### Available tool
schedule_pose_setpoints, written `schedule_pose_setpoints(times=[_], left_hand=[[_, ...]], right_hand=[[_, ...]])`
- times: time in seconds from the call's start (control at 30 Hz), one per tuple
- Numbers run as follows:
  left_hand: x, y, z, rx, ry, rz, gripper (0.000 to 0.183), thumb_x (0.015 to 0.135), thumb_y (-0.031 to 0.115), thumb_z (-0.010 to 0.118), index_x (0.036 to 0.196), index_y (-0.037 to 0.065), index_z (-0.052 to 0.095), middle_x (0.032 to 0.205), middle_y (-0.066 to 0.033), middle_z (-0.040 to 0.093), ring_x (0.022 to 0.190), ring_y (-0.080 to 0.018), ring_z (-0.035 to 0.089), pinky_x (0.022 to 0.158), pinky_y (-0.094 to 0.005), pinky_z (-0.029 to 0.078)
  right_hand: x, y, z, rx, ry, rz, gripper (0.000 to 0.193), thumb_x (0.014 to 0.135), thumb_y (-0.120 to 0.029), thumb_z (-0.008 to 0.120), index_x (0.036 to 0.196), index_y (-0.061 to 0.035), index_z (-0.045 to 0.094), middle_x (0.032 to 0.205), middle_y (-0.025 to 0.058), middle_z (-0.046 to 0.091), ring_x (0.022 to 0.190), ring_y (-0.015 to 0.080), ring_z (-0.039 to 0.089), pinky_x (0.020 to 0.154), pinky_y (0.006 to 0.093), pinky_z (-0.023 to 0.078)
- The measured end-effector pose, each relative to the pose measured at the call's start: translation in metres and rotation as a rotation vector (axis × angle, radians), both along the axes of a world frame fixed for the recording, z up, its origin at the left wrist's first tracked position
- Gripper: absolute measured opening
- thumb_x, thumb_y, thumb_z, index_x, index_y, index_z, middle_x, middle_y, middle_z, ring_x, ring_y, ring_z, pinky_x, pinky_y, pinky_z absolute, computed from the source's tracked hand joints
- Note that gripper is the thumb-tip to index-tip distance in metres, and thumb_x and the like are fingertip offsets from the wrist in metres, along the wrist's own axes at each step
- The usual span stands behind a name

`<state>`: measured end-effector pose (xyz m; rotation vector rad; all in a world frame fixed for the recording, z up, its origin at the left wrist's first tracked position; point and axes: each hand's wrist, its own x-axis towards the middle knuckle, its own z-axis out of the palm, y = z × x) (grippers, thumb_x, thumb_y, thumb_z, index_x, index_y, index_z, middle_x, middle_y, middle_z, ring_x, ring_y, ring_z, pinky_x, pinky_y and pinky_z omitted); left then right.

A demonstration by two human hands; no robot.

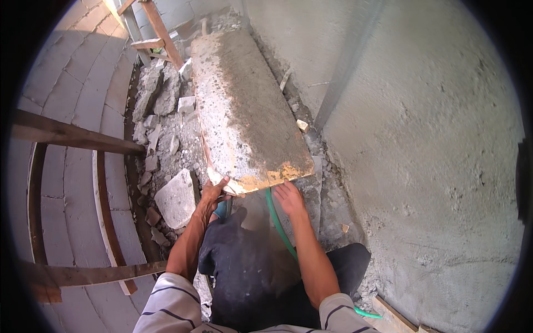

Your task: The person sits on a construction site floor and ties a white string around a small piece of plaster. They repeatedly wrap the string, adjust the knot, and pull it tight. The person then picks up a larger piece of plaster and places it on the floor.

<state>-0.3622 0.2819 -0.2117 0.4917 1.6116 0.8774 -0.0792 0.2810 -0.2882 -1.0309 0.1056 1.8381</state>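
Observation:
A long board (266,111) lies lengthwise ahead of me, its top crusted with wet grey mortar on the right and splashed white on the left. My left hand (213,195) grips its near left corner, thumb over the top. At the near edge, right of the middle, my right hand (290,198) holds on with the fingers at the rim; its thumb is hidden. A green hose (280,225) runs from under that edge, between my hands, down past my right forearm.
Broken concrete chunks and rubble (158,105) line the left side, with a large slab (176,198) near my left forearm. Wooden bars (72,133) stand before the block wall at left. A plastered wall (422,166) closes the right. A wooden frame (158,33) leans at the far left.

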Motion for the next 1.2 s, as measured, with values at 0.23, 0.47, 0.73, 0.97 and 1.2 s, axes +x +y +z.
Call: schedule_pose_setpoints(times=[0.23, 0.47, 0.73, 0.97, 1.2], left_hand=[[-0.016, -0.001, -0.028, 0.033, -0.294, 0.0, 0.055, 0.092, 0.027, 0.077, 0.136, 0.008, 0.05, 0.127, -0.0129, 0.062, 0.117, -0.0295, 0.062, 0.096, -0.0525, 0.056], [-0.025, 0.003, -0.013, -0.029, -0.415, -0.075, 0.047, 0.091, 0.022, 0.078, 0.129, 0.006, 0.056, 0.115, -0.0092, 0.069, 0.098, -0.0236, 0.07, 0.078, -0.0426, 0.063], [-0.028, -0.003, -0.017, 0.029, -0.367, -0.014, 0.033, 0.092, 0.02, 0.077, 0.115, -0.001, 0.065, 0.106, -0.008, 0.072, 0.089, -0.0191, 0.07, 0.075, -0.0349, 0.059], [-0.029, 0.004, 0.006, 0.003, -0.293, -0.103, 0.045, 0.091, 0.018, 0.078, 0.128, -0.004, 0.062, 0.118, -0.0141, 0.071, 0.108, -0.0206, 0.066, 0.096, -0.0353, 0.051], [-0.036, 0.011, 0.017, -0.007, -0.186, -0.272, 0.066, 0.088, 0.029, 0.079, 0.137, -0.006, 0.053, 0.129, -0.0174, 0.064, 0.118, -0.0239, 0.059, 0.102, -0.0371, 0.045]], right_hand=[[-0.006, 0.029, -0.005, -0.089, 0.116, -0.277, 0.04, 0.096, -0.013, 0.064, 0.131, 0.0009, 0.053, 0.132, 0.0146, 0.057, 0.128, 0.0319, 0.053, 0.114, 0.0503, 0.041], [-0.005, 0.02, -0.006, -0.053, -0.032, -0.207, 0.037, 0.098, -0.001, 0.055, 0.135, 0.0, 0.05, 0.135, 0.0154, 0.056, 0.129, 0.0328, 0.053, 0.117, 0.0516, 0.04], [-0.007, 0.014, 0.003, -0.124, -0.085, -0.196, 0.036, 0.1, -0.002, 0.054, 0.136, -0.0004, 0.049, 0.136, 0.015, 0.056, 0.131, 0.0322, 0.052, 0.115, 0.0492, 0.042], [-0.003, 0.007, 0.014, -0.061, -0.108, -0.146, 0.037, 0.1, -0.006, 0.058, 0.136, -0.0023, 0.05, 0.135, 0.0131, 0.058, 0.127, 0.03, 0.055, 0.112, 0.0464, 0.044], [0.003, 0.004, 0.014, -0.065, -0.172, -0.127, 0.034, 0.1, -0.009, 0.06, 0.132, -0.0041, 0.053, 0.133, 0.0121, 0.06, 0.126, 0.029, 0.056, 0.111, 0.0469, 0.045]])
